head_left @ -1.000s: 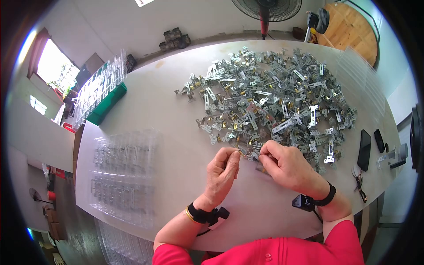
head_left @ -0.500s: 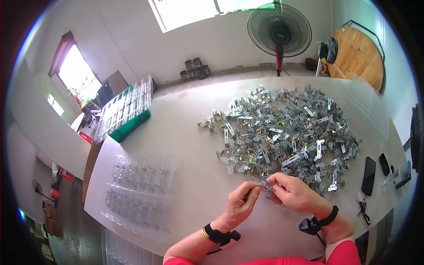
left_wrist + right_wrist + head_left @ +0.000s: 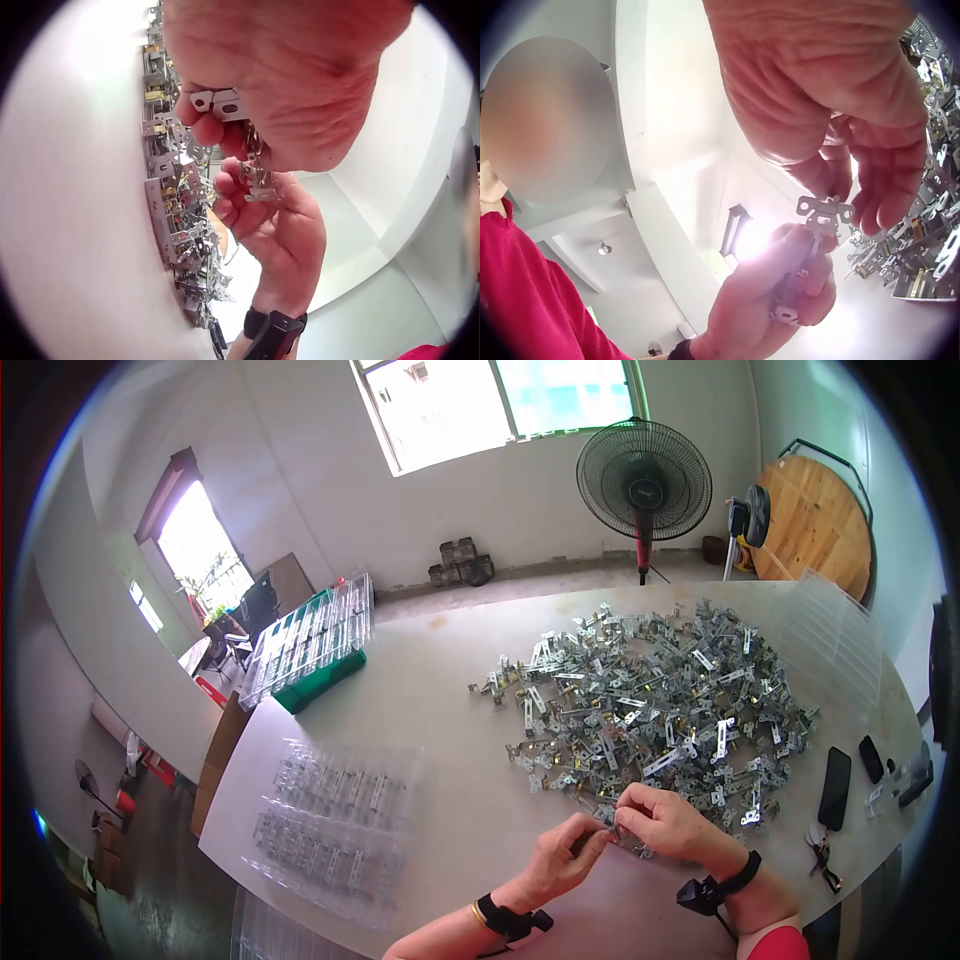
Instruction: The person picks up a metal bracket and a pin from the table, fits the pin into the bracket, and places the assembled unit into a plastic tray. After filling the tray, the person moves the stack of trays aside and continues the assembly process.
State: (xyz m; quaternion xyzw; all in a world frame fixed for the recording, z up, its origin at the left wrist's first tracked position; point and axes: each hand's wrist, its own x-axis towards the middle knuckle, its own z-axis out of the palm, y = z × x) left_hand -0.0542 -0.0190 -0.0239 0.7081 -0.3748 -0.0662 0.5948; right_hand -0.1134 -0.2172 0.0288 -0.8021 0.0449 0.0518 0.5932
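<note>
The left hand [image 3: 558,857] and right hand [image 3: 668,822] meet above the worktop [image 3: 450,690], at the near edge of a heaped pile [image 3: 650,710] of metal pieces. The left grip is curled round a metal part [image 3: 823,207], pinching it; its holed end plate sticks up past the thumb and fingers, towards the right hand. The right fingers are bent, just beside that plate; I cannot tell whether the right grip pinches it, as the fingers hide much of the contact. From the head view the hands cover most of the part.

The pile blocks the middle and right of the worktop beyond the hands, its pieces lying loose and crossed, with some strays at its left end. To the left, well apart from the pile, clear trays [image 3: 398,790] lie in two rows with metal pieces in them. Farther off, at the left edge, a green box [image 3: 325,678] has more clear trays stacked on it. Right of the pile lies another clear tray [image 3: 840,645]; nearer, a phone [image 3: 835,790], a small black item [image 3: 871,760] beside it, and pliers [image 3: 822,860] just below the phone. Past the far edge stand a fan [image 3: 645,485] and a round wooden board [image 3: 815,525].
</note>
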